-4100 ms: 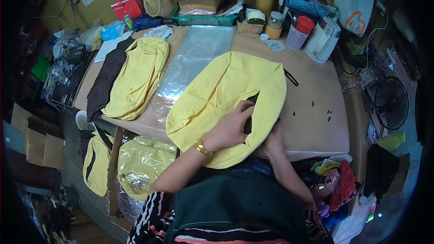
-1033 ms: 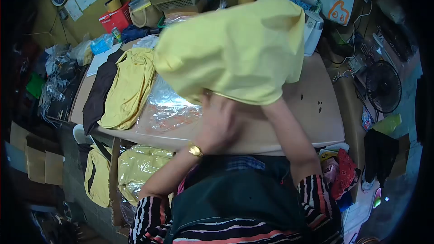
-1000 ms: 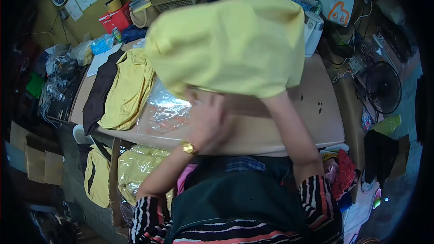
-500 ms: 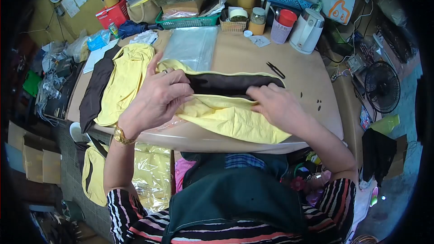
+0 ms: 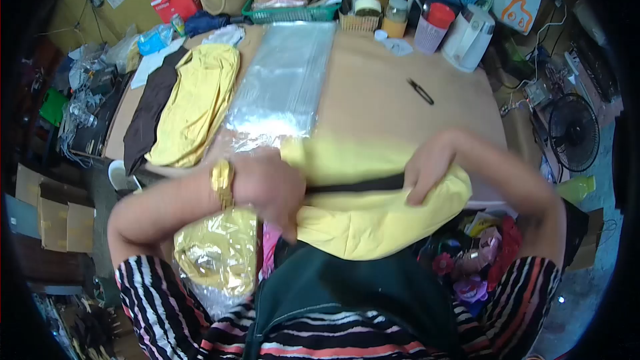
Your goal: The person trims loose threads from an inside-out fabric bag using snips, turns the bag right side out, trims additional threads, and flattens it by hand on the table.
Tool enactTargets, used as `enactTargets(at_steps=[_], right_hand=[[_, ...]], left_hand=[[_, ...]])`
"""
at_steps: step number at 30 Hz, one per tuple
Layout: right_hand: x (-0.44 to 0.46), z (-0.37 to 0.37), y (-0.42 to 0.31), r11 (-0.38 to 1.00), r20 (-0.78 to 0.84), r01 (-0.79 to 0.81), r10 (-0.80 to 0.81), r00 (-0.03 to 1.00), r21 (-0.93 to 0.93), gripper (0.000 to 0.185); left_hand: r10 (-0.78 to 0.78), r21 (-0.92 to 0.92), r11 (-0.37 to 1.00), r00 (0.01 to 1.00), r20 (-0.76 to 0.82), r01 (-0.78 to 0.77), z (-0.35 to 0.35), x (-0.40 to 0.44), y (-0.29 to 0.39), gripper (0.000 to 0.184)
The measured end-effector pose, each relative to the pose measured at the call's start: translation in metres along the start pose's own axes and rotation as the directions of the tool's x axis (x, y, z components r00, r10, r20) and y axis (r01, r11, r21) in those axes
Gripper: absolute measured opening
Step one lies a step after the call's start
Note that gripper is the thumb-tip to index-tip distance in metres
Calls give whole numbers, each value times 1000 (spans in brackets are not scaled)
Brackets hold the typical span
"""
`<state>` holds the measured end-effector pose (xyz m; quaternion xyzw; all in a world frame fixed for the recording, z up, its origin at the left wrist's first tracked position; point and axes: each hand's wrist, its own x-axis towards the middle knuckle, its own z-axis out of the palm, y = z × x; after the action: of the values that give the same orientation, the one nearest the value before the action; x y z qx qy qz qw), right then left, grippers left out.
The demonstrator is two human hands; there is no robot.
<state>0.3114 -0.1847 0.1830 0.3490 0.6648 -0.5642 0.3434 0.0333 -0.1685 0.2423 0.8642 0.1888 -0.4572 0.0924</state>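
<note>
the right hand pinches the rim of the yellow cloth — its dark opening drawn out between both hands, nearer edge over the apron. the left hand blurs with motion at the other end — grip unclear.

The white kettle stands on the desk. Just left of the kettle is a red cup; farther left are a wicker basket, then a green basket. Right of the kettle stands a black fan.
</note>
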Motion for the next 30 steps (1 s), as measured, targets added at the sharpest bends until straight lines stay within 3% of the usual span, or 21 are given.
enactTargets(at_steps=[1,3,4,5,6,7,9,12,14,16,17,19,20,21,23,24,25,27,28,29,30], right_hand=[[5,7,5,991,-263,-69,38,964,-112,49],[25,35,8,939,-687,-243,11,727,-243,50],[21,43,5,942,-684,-242,18,730,-233,50],[7,47,-14,898,-884,-427,115,452,-102,49],[0,49,-27,828,-980,-555,167,106,81,49],[5,51,-29,826,-981,-557,169,98,86,49],[27,59,-25,684,-910,-729,314,273,17,42],[70,66,1,827,-899,-559,201,390,-57,25],[129,72,12,866,-963,-481,-1,268,-135,18],[162,93,-2,855,-971,-463,-231,62,-233,11],[168,97,-11,881,-975,-418,-185,123,-220,13],[194,105,-8,883,-949,-398,-306,-82,-250,20],[197,107,-13,886,-951,-396,-297,-83,-242,20],[197,109,-17,906,-948,-374,-276,-161,-200,24],[198,115,-16,926,-939,-349,-239,-246,-144,27],[202,120,-12,958,-985,-276,-115,-126,-77,30],[204,125,-9,977,-1000,-212,-1,9,-2,33],[201,126,-2,994,-995,-97,62,80,54,33],[198,129,0,999,-990,-52,14,142,7,37],[195,132,1,999,-979,-2,-36,203,-37,41],[195,134,-1,999,-978,1,-35,204,-36,41]], left_hand=[[194,69,978,981,14,-194,15,9,-6,29],[-90,134,979,914,-395,154,25,-1,-9,38],[-115,124,957,733,-670,264,28,-7,-6,45],[-114,74,929,470,-875,363,31,-12,-1,53],[-104,56,907,351,-931,417,39,-7,8,70],[-98,60,907,347,-933,418,43,-2,17,70],[-227,-37,908,417,-880,417,53,11,32,75],[-248,-98,944,480,-842,315,94,69,44,70],[-267,-138,946,460,-847,295,103,104,47,65],[-312,-308,946,555,-771,103,104,130,48,53],[-300,-302,949,561,-771,93,106,148,44,53],[-263,-353,926,447,-855,-131,106,191,30,38],[-310,-391,900,346,-885,-195,97,197,30,32],[-303,-387,900,352,-886,-199,93,198,29,32],[-346,-358,898,94,-934,-257,82,193,26,30],[-405,-472,849,282,-870,-238,86,191,24,30],[-398,-469,849,291,-870,-241,91,196,20,30],[35,33,987,9,-999,-160,91,208,13,31],[-18,-54,960,134,-991,-276,95,211,15,31],[-19,-57,959,138,-990,-276,97,212,17,31],[-50,-122,959,275,-960,-254,100,215,18,33]])
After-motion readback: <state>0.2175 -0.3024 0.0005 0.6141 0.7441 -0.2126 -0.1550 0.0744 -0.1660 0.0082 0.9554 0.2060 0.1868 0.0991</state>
